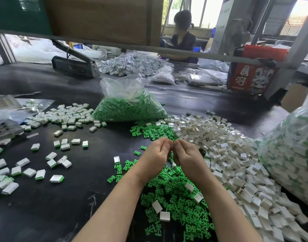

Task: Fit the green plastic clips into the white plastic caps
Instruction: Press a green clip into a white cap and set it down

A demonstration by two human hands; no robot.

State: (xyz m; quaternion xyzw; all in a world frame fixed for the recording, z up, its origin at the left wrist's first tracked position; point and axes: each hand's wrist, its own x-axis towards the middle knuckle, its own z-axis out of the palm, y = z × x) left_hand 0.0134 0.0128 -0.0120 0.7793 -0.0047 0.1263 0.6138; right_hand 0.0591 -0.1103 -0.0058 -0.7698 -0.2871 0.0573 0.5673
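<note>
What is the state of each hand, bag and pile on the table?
left hand: fingers curled, content hidden
right hand: fingers curled, content hidden
bag of green clips: open on top
loose green clips: heaped, unfitted
white caps: heaped, empty
fitted caps: scattered, assembled

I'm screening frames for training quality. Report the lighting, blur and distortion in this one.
Head view: wide-angle bending curves the shelf bar; the windows are blown out; the fan is smeared; soft sheen lies on the black table. The left hand, right hand and green clips are evenly lit and sharp.
</note>
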